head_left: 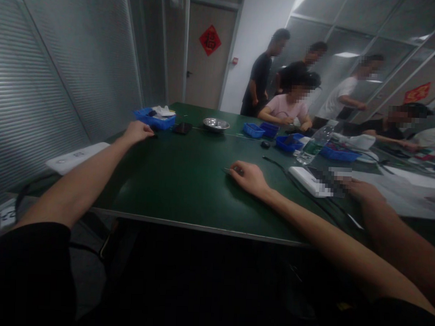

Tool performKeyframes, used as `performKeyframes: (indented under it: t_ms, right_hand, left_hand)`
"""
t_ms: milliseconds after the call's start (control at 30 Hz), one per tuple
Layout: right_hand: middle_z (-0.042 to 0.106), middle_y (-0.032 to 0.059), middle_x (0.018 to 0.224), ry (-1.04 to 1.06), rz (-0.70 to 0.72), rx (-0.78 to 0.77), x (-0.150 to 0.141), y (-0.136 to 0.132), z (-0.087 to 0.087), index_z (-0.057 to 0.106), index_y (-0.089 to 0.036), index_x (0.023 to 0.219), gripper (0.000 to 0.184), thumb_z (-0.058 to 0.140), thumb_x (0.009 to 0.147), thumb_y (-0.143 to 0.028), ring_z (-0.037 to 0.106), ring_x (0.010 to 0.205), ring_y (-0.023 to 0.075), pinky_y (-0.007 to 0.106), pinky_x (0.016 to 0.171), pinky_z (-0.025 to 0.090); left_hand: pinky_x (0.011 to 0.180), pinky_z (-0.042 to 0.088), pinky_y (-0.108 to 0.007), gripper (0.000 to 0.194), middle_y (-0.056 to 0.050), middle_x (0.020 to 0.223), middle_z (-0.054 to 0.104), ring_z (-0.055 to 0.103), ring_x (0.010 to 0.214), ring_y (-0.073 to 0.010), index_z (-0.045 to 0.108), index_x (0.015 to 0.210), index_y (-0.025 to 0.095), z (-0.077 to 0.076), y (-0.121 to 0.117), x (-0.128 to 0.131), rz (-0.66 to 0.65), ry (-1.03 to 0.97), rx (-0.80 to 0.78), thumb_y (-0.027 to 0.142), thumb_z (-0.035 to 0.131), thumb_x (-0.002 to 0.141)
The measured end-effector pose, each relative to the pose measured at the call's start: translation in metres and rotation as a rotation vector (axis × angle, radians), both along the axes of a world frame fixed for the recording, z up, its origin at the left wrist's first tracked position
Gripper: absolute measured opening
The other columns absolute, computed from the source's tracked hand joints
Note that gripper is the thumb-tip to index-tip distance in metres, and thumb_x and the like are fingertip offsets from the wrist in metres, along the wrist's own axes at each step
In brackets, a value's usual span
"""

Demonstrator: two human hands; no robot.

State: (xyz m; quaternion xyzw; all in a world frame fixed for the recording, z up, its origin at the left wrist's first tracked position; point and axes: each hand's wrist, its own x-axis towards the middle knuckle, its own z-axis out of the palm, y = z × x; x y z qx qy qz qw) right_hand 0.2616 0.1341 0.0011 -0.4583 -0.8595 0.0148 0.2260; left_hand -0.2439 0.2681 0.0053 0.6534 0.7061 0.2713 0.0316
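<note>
My left hand (pixel 137 131) is above the left side of the green table, just in front of a blue basket (pixel 147 118) with white and dark things in it. Its fingers pinch a small dark thing (pixel 154 135) too blurred to name. My right hand (pixel 251 178) rests low over the middle of the table with its fingers curled. A thin metallic tip (pixel 226 170) sticks out leftward from them; the rest of that thing is mostly hidden in the grip. Beyond both hands lie a shiny metal bowl (pixel 216 125) and a flat black phone-like thing (pixel 183 128).
On the right, a co-worker's hand (pixel 365 191) holds a dark device beside a white box (pixel 308 180). Near them are black cables, a water bottle (pixel 316 143) and several blue baskets (pixel 254 130). Several people sit or stand behind the table (pixel 180 180).
</note>
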Motion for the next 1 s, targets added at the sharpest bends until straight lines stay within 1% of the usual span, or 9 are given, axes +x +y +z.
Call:
performKeyframes:
  t_ms: [100,200,267,333,467,567,667,867,1000]
  right_hand:
    - [0.075,0.0043,0.099,-0.004,-0.003,-0.002,0.0,0.001,-0.001,0.071,-0.023,0.105,0.021,0.058,0.099,-0.038,0.067,0.083,0.0195,0.03,0.072,0.045]
    - [0.076,0.0043,0.099,-0.012,-0.01,0.005,0.0,0.002,-0.002,0.071,-0.024,0.105,0.021,0.058,0.099,-0.039,0.066,0.082,0.0196,0.029,0.071,0.044]
    - [0.076,0.0042,0.098,-0.011,-0.014,0.011,0.0,0.003,-0.002,0.071,-0.024,0.104,0.021,0.058,0.099,-0.039,0.066,0.082,0.0196,0.029,0.071,0.044]
    - [0.075,0.0041,0.097,-0.006,-0.006,0.011,0.0,0.003,-0.002,0.071,-0.024,0.105,0.021,0.058,0.099,-0.039,0.066,0.082,0.0194,0.029,0.071,0.044]
    - [0.075,0.0045,0.099,0.008,0.046,0.01,-0.001,0.001,-0.001,0.071,-0.023,0.105,0.021,0.058,0.099,-0.038,0.066,0.083,0.0191,0.029,0.074,0.045]
    - [0.074,0.0045,0.098,0.021,0.11,0.012,-0.002,-0.002,0.0,0.071,-0.023,0.105,0.02,0.057,0.099,-0.036,0.066,0.082,0.0185,0.028,0.074,0.045]
    - [0.074,0.0048,0.098,0.034,0.152,-0.003,-0.002,-0.005,0.002,0.07,-0.022,0.103,0.02,0.055,0.099,-0.035,0.066,0.084,0.0187,0.028,0.076,0.046]
    - [0.073,0.0054,0.104,0.007,0.234,-0.014,-0.002,-0.008,0.004,0.069,-0.023,0.107,0.022,0.054,0.1,-0.037,0.066,0.09,0.0197,0.029,0.081,0.046]
    - [0.073,0.0057,0.104,0.022,0.222,0.026,-0.001,-0.008,0.003,0.069,-0.023,0.108,0.023,0.052,0.102,-0.037,0.065,0.086,0.0189,0.029,0.079,0.046]
  left_hand:
    - [0.101,0.049,-0.035,0.016,-0.008,0.107,0.078,0.07,0.103,-0.0265,0.083,0.094,0.023,-0.001,-0.001,0.014,-0.122,0.054,0.016,0.029,0.073,0.085]
    - [0.102,0.047,-0.035,0.02,-0.009,0.113,0.076,0.068,0.108,-0.0263,0.083,0.1,0.023,-0.001,-0.007,0.041,-0.276,0.064,0.026,0.033,0.07,0.087]
    - [0.101,0.047,-0.036,0.023,-0.01,0.113,0.075,0.068,0.106,-0.0262,0.083,0.102,0.023,-0.002,-0.013,0.068,-0.409,0.037,0.045,0.035,0.07,0.087]
    - [0.098,0.049,-0.037,0.027,-0.011,0.112,0.074,0.068,0.103,-0.0255,0.082,0.107,0.023,-0.004,-0.022,0.1,-0.572,0.014,0.077,0.037,0.07,0.088]
    - [0.086,0.051,-0.034,0.028,-0.011,0.11,0.073,0.068,0.095,-0.0224,0.081,0.111,0.022,-0.011,-0.048,0.169,-0.92,-0.069,0.112,0.039,0.068,0.092]
    - [0.082,0.051,-0.032,0.026,-0.01,0.107,0.073,0.069,0.092,-0.0204,0.081,0.108,0.023,-0.017,-0.069,0.207,-1.096,-0.178,0.123,0.04,0.069,0.094]
    - [0.083,0.051,-0.032,0.025,-0.009,0.105,0.074,0.069,0.093,-0.0199,0.081,0.106,0.022,-0.019,-0.081,0.221,-1.146,-0.238,0.11,0.04,0.07,0.094]
    - [0.079,0.051,-0.031,0.025,-0.01,0.104,0.074,0.068,0.09,-0.0195,0.081,0.106,0.021,-0.017,-0.082,0.216,-1.146,-0.258,0.101,0.04,0.072,0.092]
    - [0.077,0.05,-0.03,0.024,-0.01,0.105,0.074,0.068,0.089,-0.019,0.081,0.108,0.021,-0.017,-0.083,0.217,-1.171,-0.231,0.127,0.038,0.071,0.094]
